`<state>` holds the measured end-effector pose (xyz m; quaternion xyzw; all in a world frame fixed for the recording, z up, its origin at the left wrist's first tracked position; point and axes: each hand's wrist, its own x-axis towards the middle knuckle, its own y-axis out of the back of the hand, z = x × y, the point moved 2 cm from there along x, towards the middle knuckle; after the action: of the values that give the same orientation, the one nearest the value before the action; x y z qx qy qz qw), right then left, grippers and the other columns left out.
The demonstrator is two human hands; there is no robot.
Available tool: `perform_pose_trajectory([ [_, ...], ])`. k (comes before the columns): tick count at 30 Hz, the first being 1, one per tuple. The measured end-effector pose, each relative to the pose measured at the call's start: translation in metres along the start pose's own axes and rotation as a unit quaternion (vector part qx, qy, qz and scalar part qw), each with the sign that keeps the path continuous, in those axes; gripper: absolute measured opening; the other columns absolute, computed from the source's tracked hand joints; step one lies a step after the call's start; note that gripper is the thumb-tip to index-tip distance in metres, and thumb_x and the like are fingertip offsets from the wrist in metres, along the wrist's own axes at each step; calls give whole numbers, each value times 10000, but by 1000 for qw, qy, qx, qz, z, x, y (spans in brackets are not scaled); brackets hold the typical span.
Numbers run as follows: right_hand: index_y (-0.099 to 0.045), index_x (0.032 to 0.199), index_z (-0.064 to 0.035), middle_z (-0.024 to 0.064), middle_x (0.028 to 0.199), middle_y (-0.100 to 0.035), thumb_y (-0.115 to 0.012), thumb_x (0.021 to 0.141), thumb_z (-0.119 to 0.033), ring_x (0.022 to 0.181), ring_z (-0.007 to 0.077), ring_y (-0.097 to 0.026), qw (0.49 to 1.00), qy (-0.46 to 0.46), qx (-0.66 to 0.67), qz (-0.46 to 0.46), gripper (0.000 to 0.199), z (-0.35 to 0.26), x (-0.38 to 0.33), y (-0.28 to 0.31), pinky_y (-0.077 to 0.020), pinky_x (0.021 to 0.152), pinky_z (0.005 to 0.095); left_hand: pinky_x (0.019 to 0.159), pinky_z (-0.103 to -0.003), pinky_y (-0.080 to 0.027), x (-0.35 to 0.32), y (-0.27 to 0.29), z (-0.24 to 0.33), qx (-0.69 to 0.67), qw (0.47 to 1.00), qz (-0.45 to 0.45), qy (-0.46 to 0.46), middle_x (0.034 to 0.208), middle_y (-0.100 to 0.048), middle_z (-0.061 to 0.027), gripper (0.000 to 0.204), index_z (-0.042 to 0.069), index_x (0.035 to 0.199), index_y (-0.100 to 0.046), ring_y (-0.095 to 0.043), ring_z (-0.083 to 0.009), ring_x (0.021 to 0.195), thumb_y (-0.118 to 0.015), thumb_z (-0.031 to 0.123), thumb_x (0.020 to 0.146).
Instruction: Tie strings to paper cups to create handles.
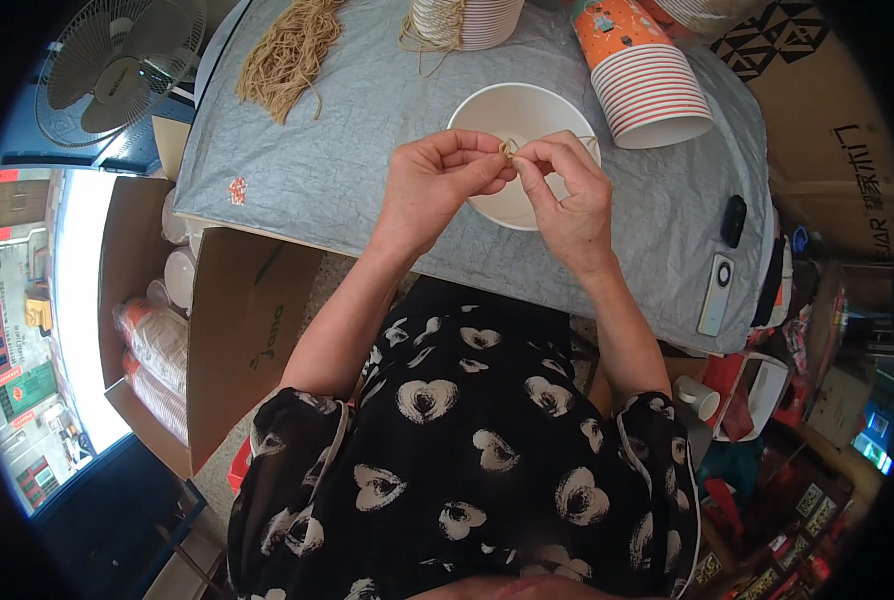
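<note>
My left hand (435, 185) and my right hand (571, 195) meet above a large white paper bucket (512, 98). Both have their fingertips pinched on a tan cord (508, 150), which shows a small loop or knot between them. A loose end of the cord shows beside my right fingers, over the bucket's rim. Beneath my hands the bucket's mouth faces up, and its pale inside is partly hidden by them. A bundle of similar tan cords (289, 62) lies at the far left of the table.
On the grey-covered table (347, 190), stacked white buckets (467, 22) with cord stand at the back. An orange-printed bucket stack (647, 85) lies to the right. A phone (715, 294) and a black object (734, 221) rest near the right edge. An open carton (252, 330) holds wrapped stacks at left.
</note>
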<state>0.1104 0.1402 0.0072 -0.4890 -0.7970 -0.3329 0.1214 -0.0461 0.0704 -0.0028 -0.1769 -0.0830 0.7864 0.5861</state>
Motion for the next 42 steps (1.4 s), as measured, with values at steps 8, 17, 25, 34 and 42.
perform_pose_trajectory([
  [8,-655,942,21,60,882,-650,-705,886,-2,766,144,-654,995,-69,61,-32,79,-4,0,5,-522,688,278,779,-251,-601,-2,-3,1,29,999,-5,-19,958,-740,-126,181,-47,1079,-684,-738,-177,883,-711,51,929],
  [17,-707,992,36,27,873,-709,-682,945,-75,793,64,-628,936,-264,231,-34,123,-3,1,8,-503,734,213,767,-252,-596,-3,-9,3,47,998,2,-44,928,-750,-120,164,-67,1030,-699,-729,-145,865,-722,14,890],
  [25,-716,973,33,15,847,-697,-705,934,-111,747,51,-598,928,-275,251,-26,150,3,-2,6,-481,689,202,766,-250,-594,-4,-8,1,74,996,3,-56,926,-752,-117,163,-62,1015,-712,-727,-137,865,-742,27,883],
  [34,-720,1019,23,-36,724,-611,-673,958,-143,605,25,-460,905,-313,288,-12,183,2,5,12,-355,538,189,780,-249,-586,-4,-3,3,61,997,-44,1,938,-745,-101,169,-40,1055,-706,-732,-161,875,-732,49,913],
  [42,-729,1060,16,-84,630,-517,-682,935,-102,569,4,-395,902,-332,242,-133,179,4,12,18,-306,512,187,762,-245,-587,-3,-3,4,82,995,-45,-22,920,-740,-101,150,-60,1018,-695,-726,-139,859,-718,26,897],
])
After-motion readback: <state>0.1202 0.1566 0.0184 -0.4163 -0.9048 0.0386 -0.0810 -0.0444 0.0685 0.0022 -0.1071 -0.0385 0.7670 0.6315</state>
